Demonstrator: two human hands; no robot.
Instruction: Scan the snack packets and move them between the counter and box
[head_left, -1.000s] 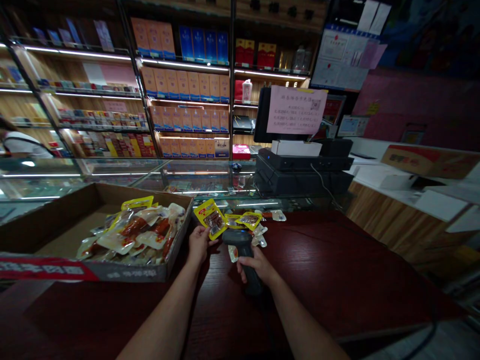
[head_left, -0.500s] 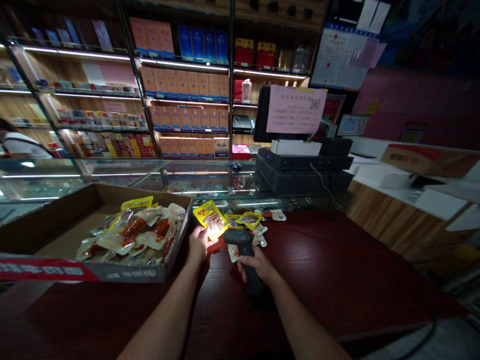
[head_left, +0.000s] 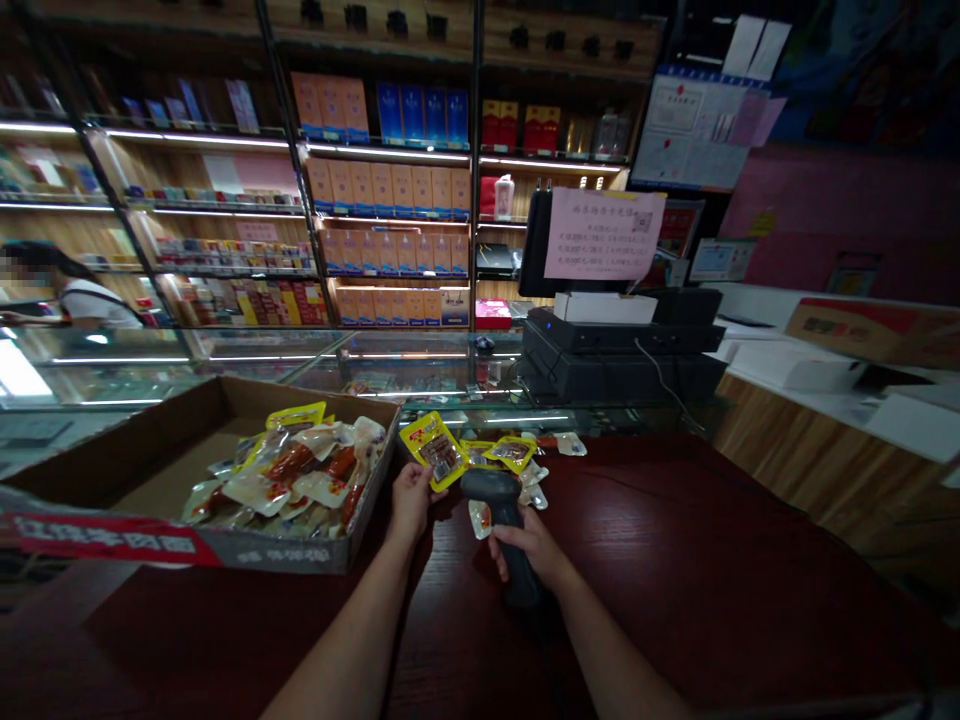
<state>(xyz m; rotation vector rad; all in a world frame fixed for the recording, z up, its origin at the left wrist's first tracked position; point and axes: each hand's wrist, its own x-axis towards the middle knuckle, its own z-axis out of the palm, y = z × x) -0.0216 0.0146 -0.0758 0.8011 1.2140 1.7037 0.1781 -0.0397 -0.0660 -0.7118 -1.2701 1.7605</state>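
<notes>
My left hand pinches a yellow snack packet by its lower edge and holds it up over the dark red table. My right hand is wrapped round the handle of a dark barcode scanner, whose head points at that packet. Just behind the scanner, several more snack packets lie loose on the table. Left of my hands stands a shallow cardboard box heaped with packets of the same sort.
A black till with a screen and a pink paper notice stands behind the table. Glass counters and lit shelves of boxes fill the back. Another person is at far left. White boxes lie on a wooden counter at right.
The head camera has shifted, so everything sits a little lower and to the right. The scanner's light on the packet half a second ago is gone. Both hands keep their grips.
</notes>
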